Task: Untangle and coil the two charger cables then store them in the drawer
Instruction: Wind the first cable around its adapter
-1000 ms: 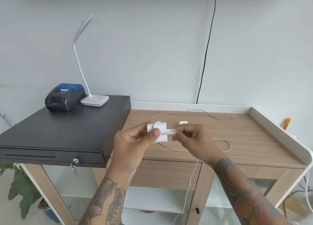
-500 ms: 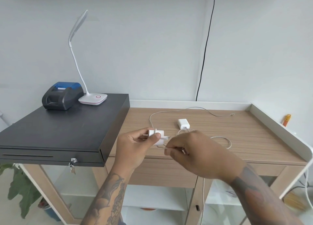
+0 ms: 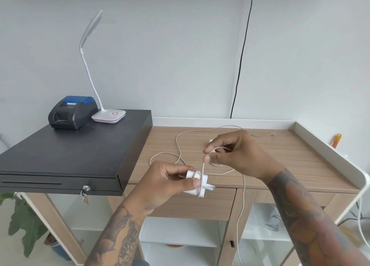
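head | left hand (image 3: 168, 180) grips charger (image 3: 197, 183) | right hand (image 3: 236, 155), raised since before, pinches cable (image 3: 203, 168)

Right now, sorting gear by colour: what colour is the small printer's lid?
Blue, on the dark grey receipt printer; head view.

My right hand (image 3: 236, 155) covers nearly all of the second charger (image 3: 210, 146) on the counter (image 3: 290, 161), so only a white sliver shows at its left edge, and I cannot tell how the cable (image 3: 203, 166) runs behind my fingers. My left hand (image 3: 168, 180) hides the near left part of the white plug (image 3: 197, 182), whose prongs are blurred. The cable end (image 3: 272, 134) at the far right is too small to make out, and the hanging cable leaves the picture's bottom edge.
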